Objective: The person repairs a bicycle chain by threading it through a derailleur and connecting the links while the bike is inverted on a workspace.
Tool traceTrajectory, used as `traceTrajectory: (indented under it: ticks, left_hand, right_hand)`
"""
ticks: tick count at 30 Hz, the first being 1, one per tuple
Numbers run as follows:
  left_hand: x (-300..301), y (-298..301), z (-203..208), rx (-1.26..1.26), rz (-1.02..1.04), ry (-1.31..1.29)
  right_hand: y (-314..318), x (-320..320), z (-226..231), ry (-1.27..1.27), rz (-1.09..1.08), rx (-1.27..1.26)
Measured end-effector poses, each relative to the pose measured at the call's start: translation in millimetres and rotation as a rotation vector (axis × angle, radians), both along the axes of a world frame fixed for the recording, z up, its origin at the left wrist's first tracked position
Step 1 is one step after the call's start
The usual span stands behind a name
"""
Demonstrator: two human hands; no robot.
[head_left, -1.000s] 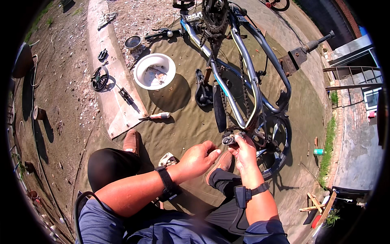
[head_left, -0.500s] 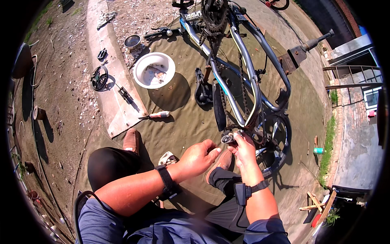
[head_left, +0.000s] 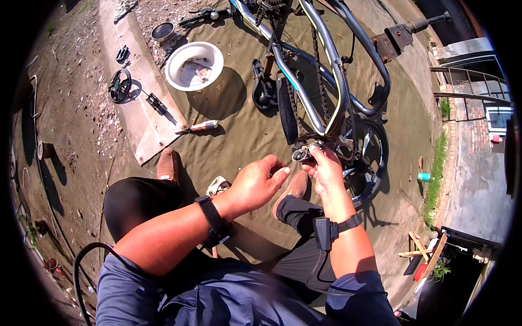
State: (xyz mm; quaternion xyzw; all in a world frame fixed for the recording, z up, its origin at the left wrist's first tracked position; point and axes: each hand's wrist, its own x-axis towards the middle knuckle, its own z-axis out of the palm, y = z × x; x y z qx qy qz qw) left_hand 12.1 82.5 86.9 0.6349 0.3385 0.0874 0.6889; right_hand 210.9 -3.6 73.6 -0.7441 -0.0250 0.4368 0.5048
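An upturned bicycle frame (head_left: 313, 113) with grey, blue and yellow tubes stands in front of me. At its near end, below the joined tubes, a greasy rear derailleur (head_left: 300, 154) shows. My right hand (head_left: 326, 169) is closed on the derailleur, thumb on top and fingers curled at its side. My left hand (head_left: 260, 183) hovers apart from it, to the left, with curled fingers and the thumb near the index finger. Anything inside those fingers is hidden. A bicycle chain (head_left: 317, 62) hangs along the frame, and a wheel (head_left: 374, 163) lies to the right.
A white basin (head_left: 194, 66) with small parts stands ahead left, beside a small metal bowl (head_left: 162, 31). Along a board (head_left: 142, 127) lie a pedal (head_left: 122, 53), a black round part (head_left: 119, 86) and a knife-like tool (head_left: 202, 126). A saddle (head_left: 264, 91) rests under the frame.
The view has shifted, so the bicycle and basin sit higher in it. My right hand stays on the derailleur. My left hand has drawn slightly away from it, to the left.
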Motion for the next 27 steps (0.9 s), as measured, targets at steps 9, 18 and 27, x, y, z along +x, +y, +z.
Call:
traceTrajectory:
  ticks: [9,18,27]
  left_hand:
    - [2,1,-8,0.044,-0.036,0.018]
    - [6,4,-2,0.126,-0.004,0.093]
    - [13,-2,-10,-0.046,0.034,0.041]
  right_hand:
    - [-5,-2,4,0.029,0.006,0.056]
    - [-8,-9,16,0.107,0.032,0.125]
    - [-14,-16,23,0.164,0.038,0.185]
